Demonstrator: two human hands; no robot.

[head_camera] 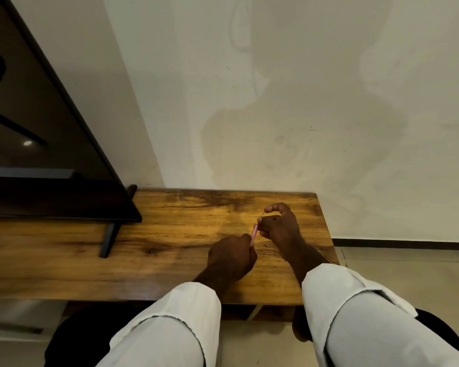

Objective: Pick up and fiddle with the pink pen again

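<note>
Stained white wall [302, 88], wooden table [64, 255], dark screen [37, 128] on stand, pale tiled floor [408, 274]

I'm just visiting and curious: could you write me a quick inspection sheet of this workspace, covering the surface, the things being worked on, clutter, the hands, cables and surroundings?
Surface: wooden table with strong grain, set against the wall.
Job's things: slim pink stick held between both hands; a thin wire-like piece at the right hand, too fine to identify.
Clutter: a small dark speck on the table beside the hands.
Hands: left hand grips the stick's lower end; right hand pinches its upper end, white sleeves rolled back.
Cables: nothing seen.
Surroundings: dark screen on a black stand at left; stained pale wall; tiled floor at right.
</note>
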